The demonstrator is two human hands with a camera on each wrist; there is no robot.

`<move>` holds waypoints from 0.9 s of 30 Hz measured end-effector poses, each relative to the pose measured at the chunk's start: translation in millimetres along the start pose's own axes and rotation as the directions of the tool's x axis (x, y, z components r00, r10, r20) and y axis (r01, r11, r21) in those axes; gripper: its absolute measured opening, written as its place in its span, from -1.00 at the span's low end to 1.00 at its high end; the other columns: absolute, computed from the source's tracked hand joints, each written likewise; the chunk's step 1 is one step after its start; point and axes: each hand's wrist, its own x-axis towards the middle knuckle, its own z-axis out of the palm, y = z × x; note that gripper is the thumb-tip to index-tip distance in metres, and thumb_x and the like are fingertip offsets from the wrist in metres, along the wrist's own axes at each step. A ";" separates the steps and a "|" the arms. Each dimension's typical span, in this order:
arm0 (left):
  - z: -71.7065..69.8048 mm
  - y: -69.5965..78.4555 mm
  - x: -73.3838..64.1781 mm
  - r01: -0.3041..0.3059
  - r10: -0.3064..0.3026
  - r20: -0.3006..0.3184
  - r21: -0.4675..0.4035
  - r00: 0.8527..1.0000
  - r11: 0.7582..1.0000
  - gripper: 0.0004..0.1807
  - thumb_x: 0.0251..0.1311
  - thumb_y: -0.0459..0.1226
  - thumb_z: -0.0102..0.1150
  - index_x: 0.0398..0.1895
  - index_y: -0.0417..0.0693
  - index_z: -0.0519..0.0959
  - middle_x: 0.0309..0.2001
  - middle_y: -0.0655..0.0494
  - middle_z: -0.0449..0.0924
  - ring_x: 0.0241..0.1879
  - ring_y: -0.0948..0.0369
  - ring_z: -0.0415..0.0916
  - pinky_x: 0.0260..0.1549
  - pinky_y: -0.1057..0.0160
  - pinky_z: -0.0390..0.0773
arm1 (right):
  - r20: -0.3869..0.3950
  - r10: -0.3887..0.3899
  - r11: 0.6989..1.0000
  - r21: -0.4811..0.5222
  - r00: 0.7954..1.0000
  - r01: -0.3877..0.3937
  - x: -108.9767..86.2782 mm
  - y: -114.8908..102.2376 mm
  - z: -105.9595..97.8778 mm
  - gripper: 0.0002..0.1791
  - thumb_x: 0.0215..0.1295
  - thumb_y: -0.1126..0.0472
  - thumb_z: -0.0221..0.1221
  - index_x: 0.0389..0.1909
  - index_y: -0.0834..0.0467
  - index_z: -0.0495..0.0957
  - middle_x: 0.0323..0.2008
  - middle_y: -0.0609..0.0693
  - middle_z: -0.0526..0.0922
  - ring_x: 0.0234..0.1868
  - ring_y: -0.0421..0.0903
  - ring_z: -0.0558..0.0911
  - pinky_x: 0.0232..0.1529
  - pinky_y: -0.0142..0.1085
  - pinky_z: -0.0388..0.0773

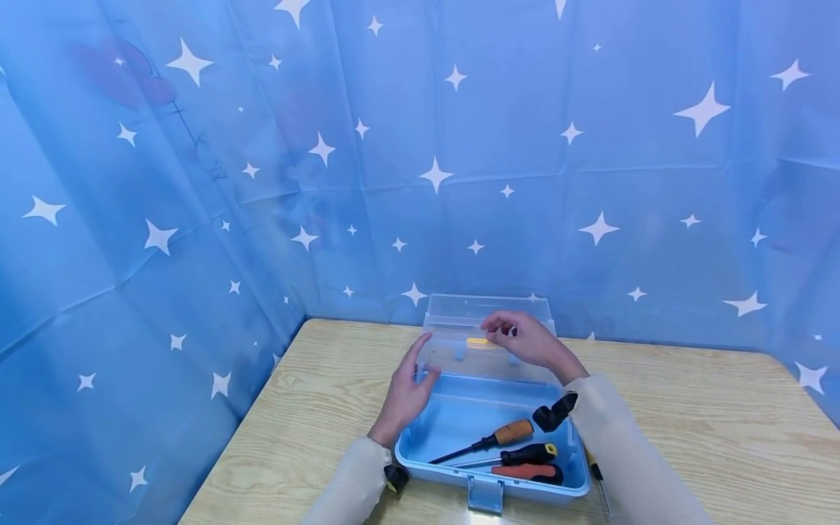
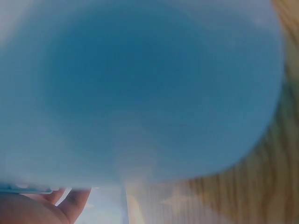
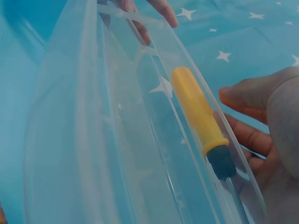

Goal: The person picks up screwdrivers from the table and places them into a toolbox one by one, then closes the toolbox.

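Note:
A blue toolbox (image 1: 433, 408) stands open on the table with its clear lid (image 1: 485, 305) raised at the back. Around the lid's left edge, my left hand (image 1: 408, 390) has its thumb and fingers, holding it. A yellow-handled screwdriver (image 3: 198, 109) shows at the clear lid, its lower shaft partly hidden. Close beside that handle is my right hand (image 1: 525, 340), its thumb and fingers apart in the right wrist view and nothing gripped between them. In the box lie a brown-handled screwdriver (image 1: 514, 432), a black-handled screwdriver (image 1: 528, 454) and a red-and-black handled tool (image 1: 525, 472).
Right of the box, partly behind my right sleeve, another screwdriver (image 1: 597, 472) lies on the wooden table (image 1: 709, 415). A blue latch (image 1: 485, 496) hangs at the box's front. Starry blue cloth (image 1: 512, 146) hangs behind and to the left.

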 end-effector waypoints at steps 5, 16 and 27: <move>-0.7 0.3 -0.1 -0.005 0.005 0.005 -0.009 1.000 1.000 -0.37 0.46 -0.10 0.02 0.49 0.59 0.10 0.52 0.30 0.12 0.50 0.10 0.10 0.37 -0.18 0.27 | -0.008 -0.007 1.000 0.005 1.000 0.007 -1.2 0.0 -0.4 -0.81 0.41 0.23 0.17 -0.02 0.10 0.64 -0.16 -0.02 0.66 -0.17 -0.05 0.55 -0.15 -0.22 0.56; 0.0 -1.2 -1.1 -0.004 0.004 0.006 -0.013 1.000 1.000 -0.37 0.46 -0.11 0.02 0.49 0.58 0.10 0.52 0.29 0.12 0.50 0.08 0.09 0.37 -0.19 0.26 | -0.113 0.014 0.993 0.115 0.994 -0.001 -4.0 9.8 -7.4 -0.79 0.45 0.24 0.11 0.00 0.17 0.61 -0.09 0.14 0.67 -0.20 -0.02 0.58 -0.19 -0.28 0.59; 0.9 -0.7 -0.9 -0.003 0.003 -0.005 -0.005 1.000 1.000 -0.35 0.45 -0.13 0.03 0.48 0.61 0.10 0.52 0.33 0.12 0.50 0.10 0.09 0.37 -0.19 0.26 | -0.180 -0.069 0.987 0.134 0.981 0.094 -12.7 0.3 -18.2 -0.78 0.44 0.27 0.13 -0.02 0.28 0.60 -0.14 0.19 0.66 -0.24 0.06 0.58 -0.28 -0.39 0.56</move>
